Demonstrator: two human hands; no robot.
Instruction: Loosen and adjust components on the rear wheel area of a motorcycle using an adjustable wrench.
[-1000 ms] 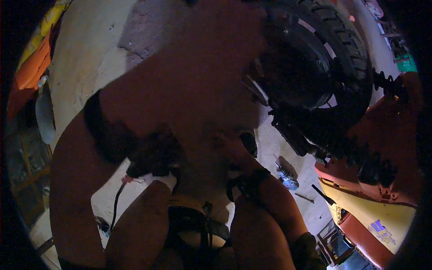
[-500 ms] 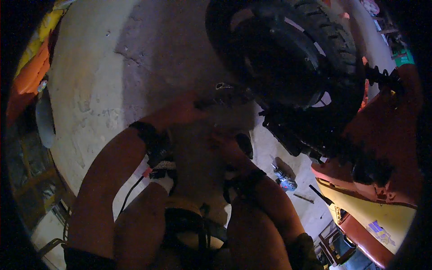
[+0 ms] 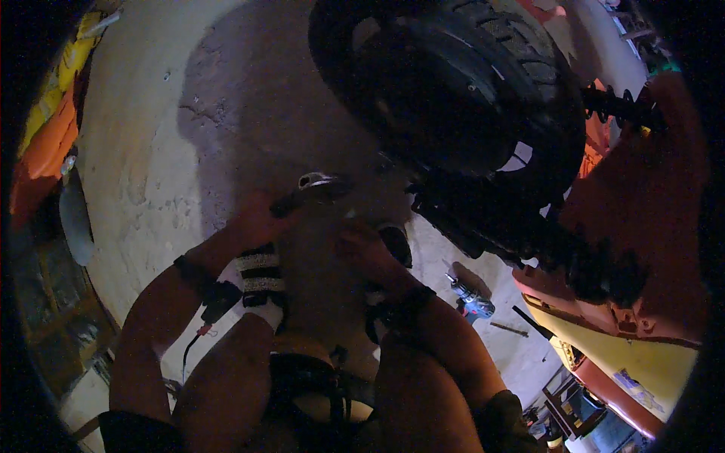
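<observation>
In the shadow at the centre, my left hand [image 3: 260, 215] grips a dark-handled metal tool [image 3: 317, 181] with a shiny ring-shaped end. My right hand [image 3: 361, 245] is lower and to the right, its fingers curled; what they hold, if anything, is too dark to make out. Above my hands and to the right stands a black wheel with a treaded tyre [image 3: 529, 68], with dark mechanical parts [image 3: 468, 211] beneath it.
A drill [image 3: 472, 298] and a thin rod [image 3: 507, 328] lie on the concrete floor [image 3: 128, 189] at the right. An orange and yellow vehicle body [image 3: 627, 355] fills the right edge, with a coil spring [image 3: 608, 102] above. Orange and yellow objects [image 3: 45, 158] line the left edge.
My left hand has swung out from near my body and back down-left, now with the ring-ended tool in it. The wheel appears further left in view as the camera shifts.
</observation>
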